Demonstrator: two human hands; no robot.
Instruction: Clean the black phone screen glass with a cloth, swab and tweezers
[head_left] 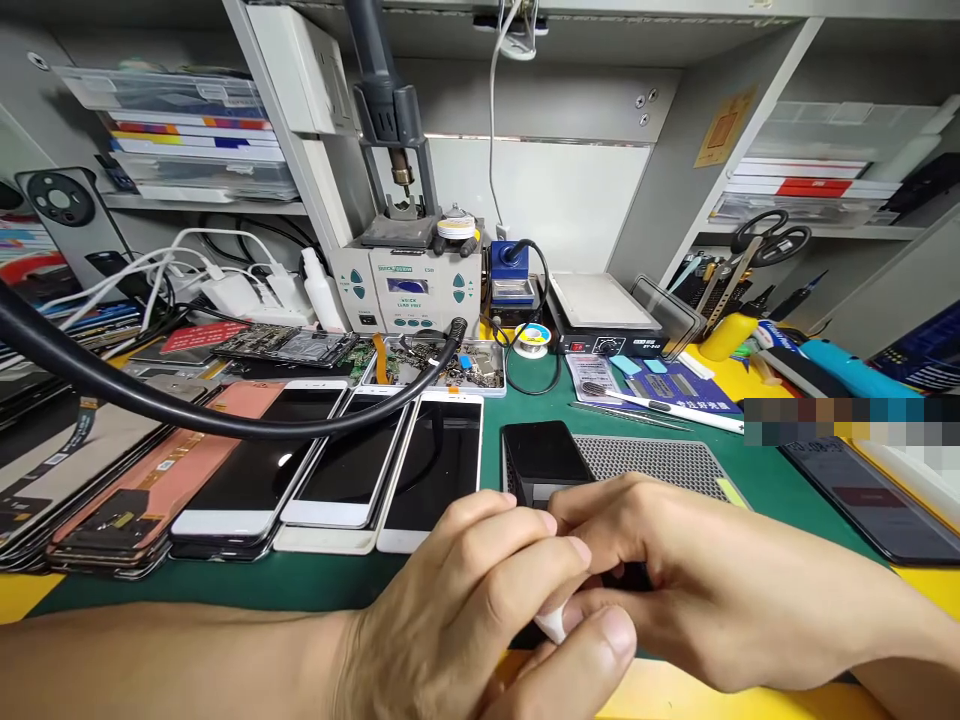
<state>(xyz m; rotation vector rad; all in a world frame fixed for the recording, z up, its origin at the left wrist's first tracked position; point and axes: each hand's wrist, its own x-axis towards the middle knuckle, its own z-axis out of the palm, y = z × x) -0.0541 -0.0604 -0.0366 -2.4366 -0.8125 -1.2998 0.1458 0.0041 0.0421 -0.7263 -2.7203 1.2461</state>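
Note:
At the lower centre of the head view my left hand (480, 600) is closed, its fingers curled over a small white piece (553, 622) whose far end is hidden. My right hand (660, 570) meets it from the right, fingers bent inward round something dark, mostly covered by both hands. Just beyond the fingertips a black phone-like device (546, 452) lies on a grey perforated mat (652, 465). Left of my hands, phone screens with white frames (442, 460) lie face up on the green mat (300, 590).
A soldering station (409, 290) stands at the back, its black cable (247, 425) arching over the screens. Behind the hands are a tray of parts (480, 365), a solder spool (532, 340) and a hot plate (607, 310). Another phone (877, 495) lies at the right.

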